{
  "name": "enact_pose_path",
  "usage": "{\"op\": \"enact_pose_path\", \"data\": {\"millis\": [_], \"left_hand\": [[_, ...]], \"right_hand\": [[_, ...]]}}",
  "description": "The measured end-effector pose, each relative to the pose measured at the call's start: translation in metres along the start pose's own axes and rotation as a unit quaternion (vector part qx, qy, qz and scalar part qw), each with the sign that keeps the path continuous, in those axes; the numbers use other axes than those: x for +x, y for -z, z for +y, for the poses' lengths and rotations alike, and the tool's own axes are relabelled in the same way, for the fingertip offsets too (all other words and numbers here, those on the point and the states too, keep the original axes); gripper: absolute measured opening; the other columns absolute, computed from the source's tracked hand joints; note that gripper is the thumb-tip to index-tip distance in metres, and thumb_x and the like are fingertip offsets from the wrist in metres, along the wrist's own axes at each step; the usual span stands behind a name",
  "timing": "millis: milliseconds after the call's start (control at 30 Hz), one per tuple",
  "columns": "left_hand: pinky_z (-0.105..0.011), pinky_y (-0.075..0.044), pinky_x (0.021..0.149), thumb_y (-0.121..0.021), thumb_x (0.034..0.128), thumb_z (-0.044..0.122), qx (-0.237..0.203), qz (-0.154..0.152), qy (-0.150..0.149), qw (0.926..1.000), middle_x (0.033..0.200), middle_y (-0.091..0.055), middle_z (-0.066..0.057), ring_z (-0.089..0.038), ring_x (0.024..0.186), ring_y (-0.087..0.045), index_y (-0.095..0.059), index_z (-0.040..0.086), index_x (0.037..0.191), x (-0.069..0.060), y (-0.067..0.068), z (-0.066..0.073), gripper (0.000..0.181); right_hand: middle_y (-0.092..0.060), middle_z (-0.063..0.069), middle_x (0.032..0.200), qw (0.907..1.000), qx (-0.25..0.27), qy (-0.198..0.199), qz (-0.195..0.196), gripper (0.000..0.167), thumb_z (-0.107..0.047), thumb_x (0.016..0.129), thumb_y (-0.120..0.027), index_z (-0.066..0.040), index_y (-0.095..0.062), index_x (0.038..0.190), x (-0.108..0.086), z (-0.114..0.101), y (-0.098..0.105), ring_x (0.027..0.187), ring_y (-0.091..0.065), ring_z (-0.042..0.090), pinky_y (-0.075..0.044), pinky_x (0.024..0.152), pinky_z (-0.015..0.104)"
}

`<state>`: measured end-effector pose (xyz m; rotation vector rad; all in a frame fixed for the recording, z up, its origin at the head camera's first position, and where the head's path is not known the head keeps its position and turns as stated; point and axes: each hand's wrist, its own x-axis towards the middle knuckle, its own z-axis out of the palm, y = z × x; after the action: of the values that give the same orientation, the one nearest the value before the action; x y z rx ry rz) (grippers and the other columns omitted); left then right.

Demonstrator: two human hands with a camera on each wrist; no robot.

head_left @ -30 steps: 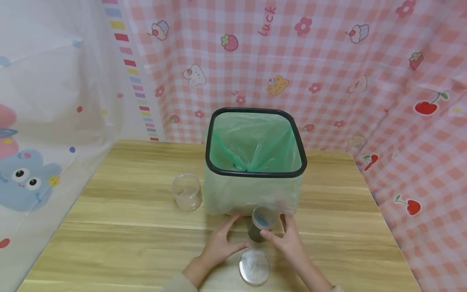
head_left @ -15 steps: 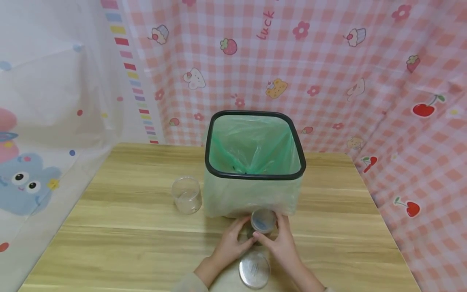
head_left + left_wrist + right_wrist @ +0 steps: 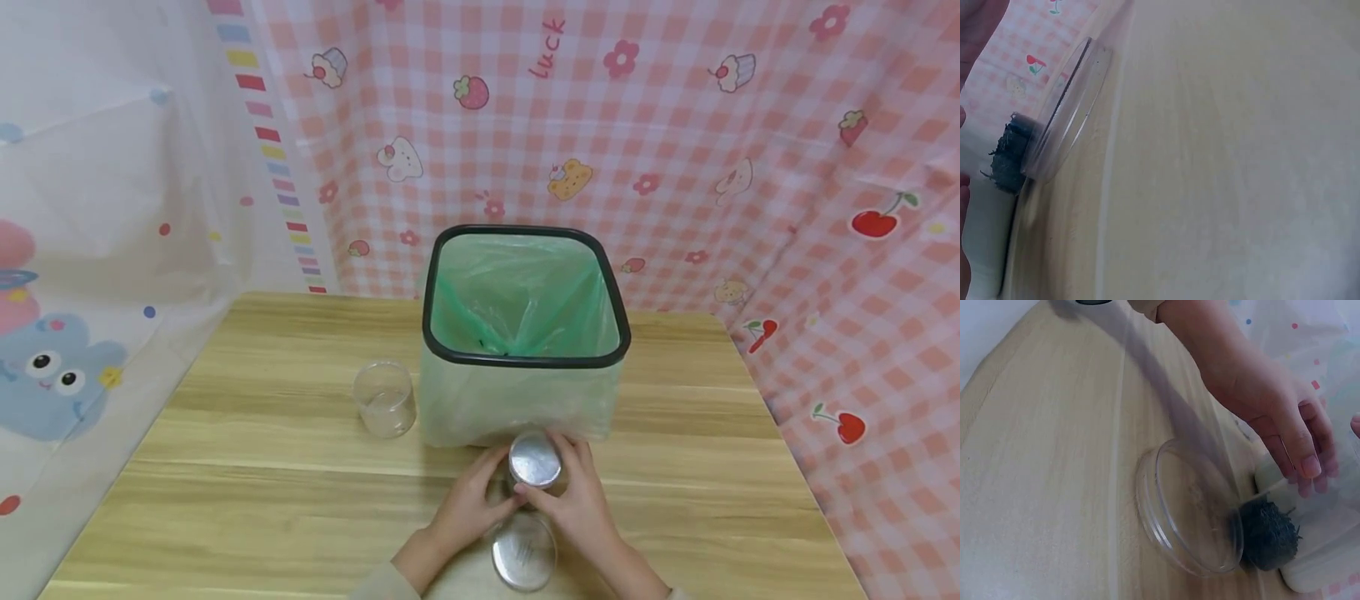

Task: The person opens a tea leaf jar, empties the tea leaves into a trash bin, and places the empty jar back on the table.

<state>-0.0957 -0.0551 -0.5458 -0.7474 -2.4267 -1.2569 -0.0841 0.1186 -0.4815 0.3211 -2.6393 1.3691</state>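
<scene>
Between my two hands, in the head view, stands a small clear plastic jar [image 3: 535, 460] with a shiny round top. My left hand [image 3: 465, 502] holds its left side with thumb and fingers; my right hand [image 3: 577, 500] grips the right side, thumb in front. A dark, bristly clump [image 3: 1267, 534] shows at the jar's lower end in the right wrist view; I cannot tell whether it is fully inside. Close in front lies a clear round lid [image 3: 524, 552] on the table, also seen in the left wrist view [image 3: 1066, 119].
An open bin with a black rim [image 3: 525, 362] and a green liner stands just behind the hands. Left of it is a clear round container [image 3: 386, 400] on the wooden table [image 3: 262, 500]. Patterned cloths [image 3: 510, 125] hang behind and at the sides.
My left hand has come in from beside the jar to its left side. The jar's top, through which dark showed earlier, now looks bright and silvery. The bin has stayed put.
</scene>
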Motion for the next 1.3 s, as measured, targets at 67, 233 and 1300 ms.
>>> {"op": "enact_pose_path", "data": {"millis": [67,233,1300], "left_hand": [[-0.038,-0.042,0.098,-0.068,0.0834,0.039,-0.007,-0.008,0.000,0.9999,0.133,-0.051,-0.006,-0.023,0.120,-0.051,-0.045,0.010,0.135,-0.001,0.005,0.003,0.064],[-0.037,-0.040,0.100,-0.069,0.0827,0.039,-0.014,-0.025,-0.015,0.9995,0.137,-0.048,-0.004,-0.020,0.123,-0.048,-0.040,0.014,0.140,0.000,0.021,0.010,0.069],[-0.029,-0.045,0.094,-0.064,0.0830,0.047,-0.060,0.052,-0.199,0.9768,0.119,-0.057,-0.016,-0.025,0.107,-0.058,-0.043,-0.007,0.131,0.023,0.080,0.070,0.076]], "right_hand": [[-0.044,0.015,0.126,1.0000,0.006,-0.001,-0.002,0.078,-0.025,0.069,-0.083,-0.003,-0.046,0.133,-0.001,-0.003,0.001,0.117,-0.046,0.036,-0.041,0.092,0.055],[-0.045,0.009,0.126,0.9998,0.016,0.008,-0.012,0.079,-0.027,0.064,-0.086,-0.011,-0.049,0.132,-0.003,-0.012,0.005,0.113,-0.049,0.030,-0.044,0.089,0.051],[-0.039,0.016,0.140,0.9388,0.258,0.173,-0.148,0.073,0.012,0.079,-0.063,-0.002,-0.032,0.143,-0.005,-0.078,0.061,0.126,-0.041,0.016,-0.039,0.099,0.023]]}}
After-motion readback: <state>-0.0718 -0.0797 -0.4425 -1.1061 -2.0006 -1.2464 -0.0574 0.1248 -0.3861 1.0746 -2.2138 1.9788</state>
